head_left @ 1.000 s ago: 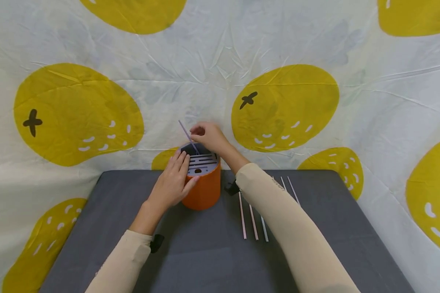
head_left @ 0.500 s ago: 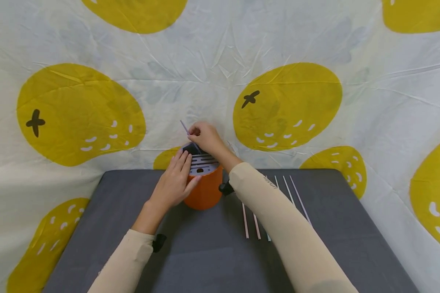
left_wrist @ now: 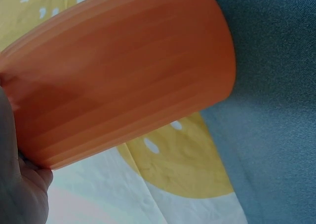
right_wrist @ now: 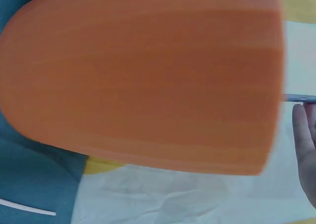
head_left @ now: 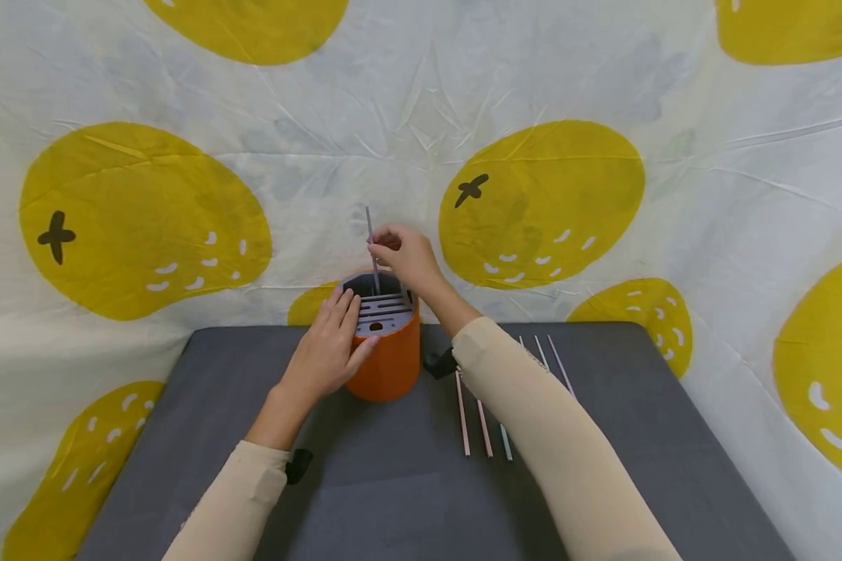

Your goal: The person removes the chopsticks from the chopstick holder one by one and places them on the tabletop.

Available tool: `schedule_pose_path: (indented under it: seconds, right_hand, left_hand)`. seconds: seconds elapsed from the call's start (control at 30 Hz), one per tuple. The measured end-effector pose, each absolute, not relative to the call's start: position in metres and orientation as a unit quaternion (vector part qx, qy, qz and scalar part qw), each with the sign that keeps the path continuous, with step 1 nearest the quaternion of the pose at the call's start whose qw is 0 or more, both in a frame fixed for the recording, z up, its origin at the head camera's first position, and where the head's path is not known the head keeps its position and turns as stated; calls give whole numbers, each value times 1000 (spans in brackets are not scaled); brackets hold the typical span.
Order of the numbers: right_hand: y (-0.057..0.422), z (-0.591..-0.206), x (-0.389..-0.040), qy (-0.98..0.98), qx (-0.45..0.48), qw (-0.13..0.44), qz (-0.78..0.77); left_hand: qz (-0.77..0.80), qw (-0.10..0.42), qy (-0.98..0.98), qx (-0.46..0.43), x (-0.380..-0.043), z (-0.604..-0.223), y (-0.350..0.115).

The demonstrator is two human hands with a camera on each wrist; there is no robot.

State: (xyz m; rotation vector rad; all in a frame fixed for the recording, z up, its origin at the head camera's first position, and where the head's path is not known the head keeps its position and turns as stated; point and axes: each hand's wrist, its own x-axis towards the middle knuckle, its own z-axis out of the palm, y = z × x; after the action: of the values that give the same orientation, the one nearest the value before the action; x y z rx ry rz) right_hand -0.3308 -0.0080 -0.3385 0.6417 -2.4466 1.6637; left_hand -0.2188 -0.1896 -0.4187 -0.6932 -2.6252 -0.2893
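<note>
An orange cylindrical holder with a grey slotted top stands upright near the table's back edge. My left hand rests on its left rim, fingers extended over the top and thumb along the front. In the left wrist view, the holder fills much of the frame beside the hand. Behind the slots, my right hand pinches a thin purple chopstick between thumb and fingers. The chopstick stands nearly upright, its lower end inside the holder's open back compartment. In the right wrist view, fingertips touch the chopstick.
Several pastel chopsticks lie side by side on the dark grey table, right of the holder and partly under my right forearm. A white cloth printed with yellow fruit hangs right behind the table.
The purple chopstick has swung from leaning left to nearly upright. My right hand dipped toward the holder, then rose slightly with the chopstick pinched. My left hand stays on the rim.
</note>
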Motion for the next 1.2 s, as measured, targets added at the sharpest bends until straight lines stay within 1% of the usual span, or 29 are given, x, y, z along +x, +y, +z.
schedule_pose_path:
  seconds: [0.07,0.2,0.37,0.5,0.77,0.97,1.2]
  right_hand:
    - [-4,-332,-331,-775,212,62,592]
    - [8,-318,-331,-719,224,88,652]
    - [28,-302,-331,-664,218,120,705]
    - [45,-291,-328,-617,202,126,750]
    - [98,-273,-326,-524,171,150,821]
    - [144,-275,-324,-524,140,166,823]
    - [192,-299,-321,-567,118,175,796]
  left_hand:
    - [-105,208,-940,-250,-218,-418,-190]
    - [-110,211,-937,-255,-218,-417,-190]
    - [-115,204,-940,-249,-218,-414,-188]
    - [-117,198,-942,-245,-217,-413,-187]
    - [-115,197,-941,-250,-220,-415,-186]
    - [-117,193,-942,-247,-222,-416,-186]
    - [-114,194,-943,-244,-223,-414,-189]
